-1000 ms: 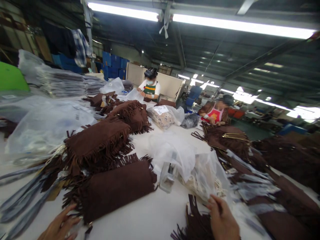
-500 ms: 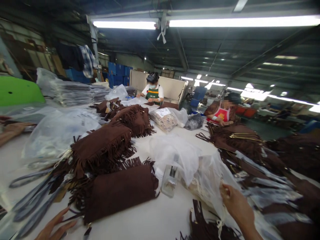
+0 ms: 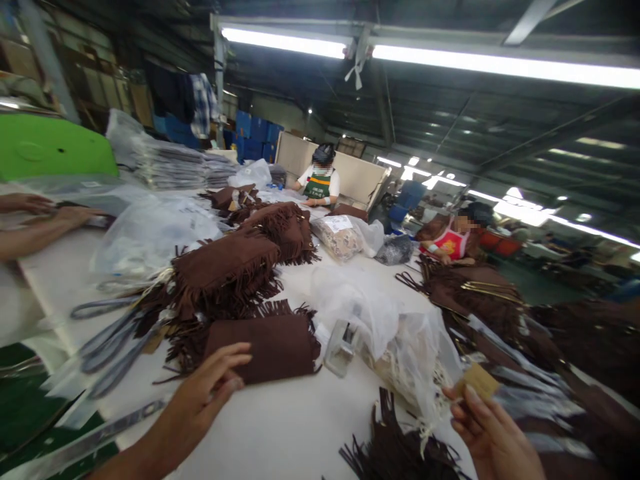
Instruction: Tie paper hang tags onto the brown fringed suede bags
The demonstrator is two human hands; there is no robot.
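Note:
My left hand (image 3: 213, 383) is open, its fingers stretched out over the lower left part of a dark brown fringed bag (image 3: 273, 347). Whether the fingertips touch the bag, I cannot tell. At the right, my right hand (image 3: 493, 427) pinches a small tan card tag (image 3: 477, 381) between thumb and fingers. Beside that hand lies a clear plastic bag (image 3: 425, 353) with pale stringy material in it. Another dark brown fringed piece (image 3: 390, 433) lies at the bottom, left of my right hand. A grey metal-and-plastic device (image 3: 341, 348) stands between the flat bag and the plastic.
More fringed bags (image 3: 227, 260) are stacked behind on the white table (image 3: 280, 427). Grey wrapped straps (image 3: 113, 347) lie left, and brown bags (image 3: 480, 293) are heaped right. Another person's hands (image 3: 65, 223) are at the far left. Two people (image 3: 320, 183) work across the table.
My left hand has moved up and right, over the flat fringed bag. My right hand now shows a tan tag in its pinch, just right of the plastic bag. The view has shifted.

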